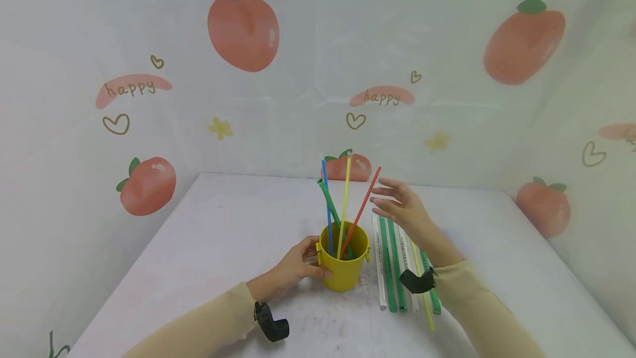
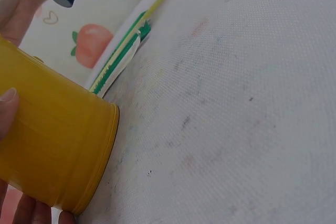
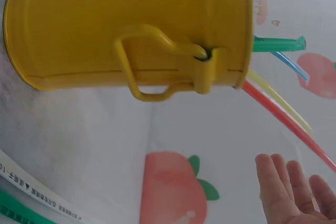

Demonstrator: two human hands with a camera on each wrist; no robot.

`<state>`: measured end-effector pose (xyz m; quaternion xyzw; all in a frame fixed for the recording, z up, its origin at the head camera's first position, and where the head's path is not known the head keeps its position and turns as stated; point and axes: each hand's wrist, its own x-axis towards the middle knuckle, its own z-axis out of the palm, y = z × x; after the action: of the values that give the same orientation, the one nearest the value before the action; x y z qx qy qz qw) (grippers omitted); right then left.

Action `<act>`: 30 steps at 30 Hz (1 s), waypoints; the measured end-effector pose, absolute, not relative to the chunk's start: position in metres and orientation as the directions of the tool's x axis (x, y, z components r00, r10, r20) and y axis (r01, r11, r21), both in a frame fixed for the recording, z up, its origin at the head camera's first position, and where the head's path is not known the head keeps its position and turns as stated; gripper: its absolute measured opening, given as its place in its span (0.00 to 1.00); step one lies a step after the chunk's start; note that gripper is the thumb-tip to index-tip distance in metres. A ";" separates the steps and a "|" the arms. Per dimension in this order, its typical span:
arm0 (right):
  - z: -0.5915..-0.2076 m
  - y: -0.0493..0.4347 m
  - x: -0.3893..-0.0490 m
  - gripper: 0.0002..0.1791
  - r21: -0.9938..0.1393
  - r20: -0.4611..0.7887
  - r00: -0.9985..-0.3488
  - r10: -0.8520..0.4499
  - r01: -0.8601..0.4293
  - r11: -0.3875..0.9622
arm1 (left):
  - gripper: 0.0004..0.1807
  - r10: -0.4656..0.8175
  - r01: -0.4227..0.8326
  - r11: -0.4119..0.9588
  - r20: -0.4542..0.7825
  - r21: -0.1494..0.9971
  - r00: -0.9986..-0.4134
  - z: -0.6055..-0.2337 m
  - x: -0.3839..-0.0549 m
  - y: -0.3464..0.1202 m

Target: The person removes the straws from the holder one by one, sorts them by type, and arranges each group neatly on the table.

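Note:
A small yellow bucket (image 1: 343, 278) with looped side handles stands upright on the white table. My left hand (image 1: 295, 264) holds it at its left side, the thumb on the near wall and the other fingers around the far side. Out of the bucket lean a blue straw (image 1: 326, 198), a yellow straw (image 1: 346, 192), a red straw (image 1: 367, 198) and a green paper-wrapped straw (image 1: 330, 202). To the right, my right hand (image 1: 404, 206) is raised with its fingers spread, the fingertips close to the red straw's upper part. In the right wrist view these fingers (image 3: 289, 187) hold nothing.
Several green and white paper-wrapped straws (image 1: 391, 269) lie side by side on the table to the bucket's right, under my right forearm. A bare yellow straw (image 1: 428, 314) lies among them. Behind the table hangs a white fruit-printed cloth (image 1: 308, 59).

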<state>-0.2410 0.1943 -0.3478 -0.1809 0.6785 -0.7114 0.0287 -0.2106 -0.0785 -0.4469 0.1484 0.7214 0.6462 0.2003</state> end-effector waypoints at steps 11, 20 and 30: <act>-0.361 0.179 -0.243 0.31 -0.982 0.187 -0.943 -0.274 -0.177 -0.062 | 0.38 0.475 -0.039 0.129 -0.097 0.991 -0.874 -0.446 -0.211 -0.079; -0.367 0.172 -0.243 0.26 -0.981 0.193 -0.950 -0.246 -0.182 -0.064 | 0.37 0.481 -0.036 0.124 -0.092 0.992 -0.872 -0.447 -0.211 -0.079; -0.368 0.168 -0.242 0.25 -0.985 0.171 -0.957 -0.235 -0.169 -0.029 | 0.37 0.478 -0.045 0.121 -0.098 0.992 -0.873 -0.447 -0.210 -0.079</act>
<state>-0.2422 0.1680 -0.3683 -0.1451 0.6963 -0.7025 0.0237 -0.2101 -0.0788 -0.4465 0.1500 0.7209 0.6456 0.2025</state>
